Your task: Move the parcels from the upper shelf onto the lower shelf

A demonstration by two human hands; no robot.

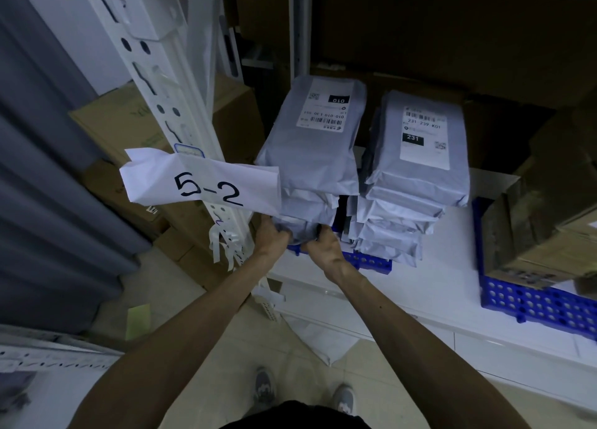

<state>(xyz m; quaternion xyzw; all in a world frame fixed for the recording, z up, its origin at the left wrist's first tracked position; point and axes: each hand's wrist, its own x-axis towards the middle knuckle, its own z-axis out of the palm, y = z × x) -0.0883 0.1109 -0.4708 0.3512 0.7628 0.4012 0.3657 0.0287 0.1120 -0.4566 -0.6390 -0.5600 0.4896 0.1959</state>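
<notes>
both hands (273, 236) (324, 244) grip the bottom parcel (302, 230) between their fingers.

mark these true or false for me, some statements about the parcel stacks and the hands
1. The left hand and right hand grip the bottom of the left stack of grey plastic parcels. True.
2. The top label on the right stack reads 010. False: it reads 231; 010 is on the left stack.
3. The white paper sign on the shelf post reads 5-2. True.
4. The stacks sit on a red mat. False: the perforated plastic mat is blue.
</notes>
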